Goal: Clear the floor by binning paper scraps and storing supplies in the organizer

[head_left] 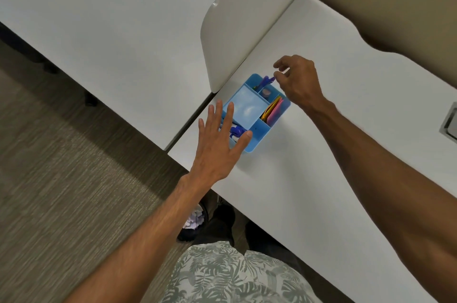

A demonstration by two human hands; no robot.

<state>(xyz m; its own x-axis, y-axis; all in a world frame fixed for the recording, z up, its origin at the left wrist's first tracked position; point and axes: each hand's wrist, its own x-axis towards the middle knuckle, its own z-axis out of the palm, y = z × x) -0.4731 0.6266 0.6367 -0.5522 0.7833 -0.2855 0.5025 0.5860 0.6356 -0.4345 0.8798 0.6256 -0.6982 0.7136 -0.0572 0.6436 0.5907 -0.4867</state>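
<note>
A light blue organizer [248, 107] with several compartments stands on the white desk [321, 154]. Coloured paper sheets [272, 111] fill its right slot, and purple and white supplies [236, 132] lie in its near compartment. My left hand [220, 139] is spread flat, fingers apart, over the organizer's near left corner and holds nothing. My right hand [296, 80] hovers at the far corner, thumb and fingertips pinched on the end of a purple pen [267, 79] that stands in the far compartment.
A white divider panel [242, 18] rises just behind the organizer. A second white desk [111, 30] lies to the left. Below the desk edge stands a dark bin holding pale paper scraps [194, 221], beside my shoe [222, 218] on the grey carpet [61, 179].
</note>
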